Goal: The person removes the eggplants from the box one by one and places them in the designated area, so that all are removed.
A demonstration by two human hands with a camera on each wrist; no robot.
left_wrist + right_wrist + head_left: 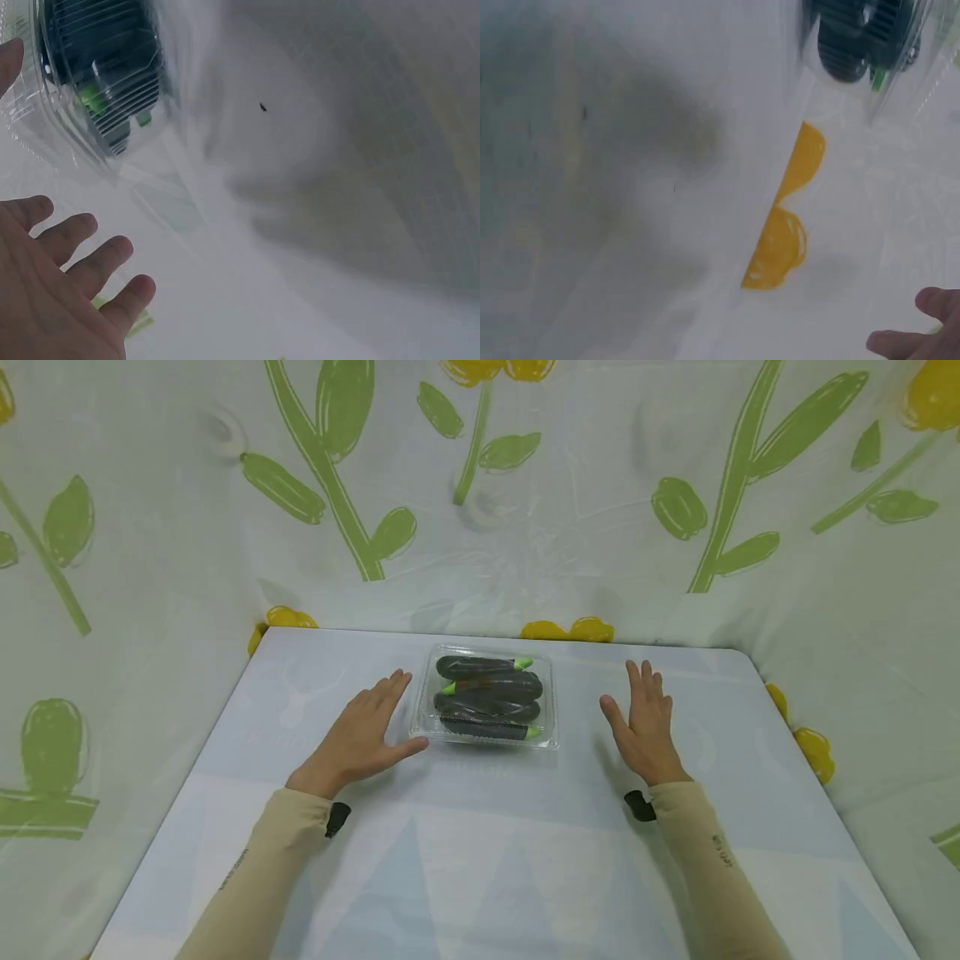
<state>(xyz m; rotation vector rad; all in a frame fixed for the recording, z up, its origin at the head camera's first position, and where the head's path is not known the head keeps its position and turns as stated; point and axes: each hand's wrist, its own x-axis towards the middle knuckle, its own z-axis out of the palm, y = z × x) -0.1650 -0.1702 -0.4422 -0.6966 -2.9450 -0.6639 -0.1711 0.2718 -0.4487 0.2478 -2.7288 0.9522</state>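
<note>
A clear plastic box [423, 714] sits toward the back of the table, with several dark eggplants [491, 706] with green stem ends inside. Just left of the box is my left hand [358, 735], its fingers straight and the thumb spread toward the box's near left corner; whether the thumb touches it I cannot tell. In the left wrist view the box [82, 97] appears beyond the spread fingers [97, 266]. My right hand [643, 727] is held apart from the box, to its right, fingers extended and holding nothing. The right wrist view shows part of the box [922, 90] and two fingertips [900, 343].
The pale table [480, 827] carries faint printed triangles. A white curtain [555, 543] with green leaves and yellow flowers hangs behind the table and along both sides. Black bands [640, 806] sit at both wrists.
</note>
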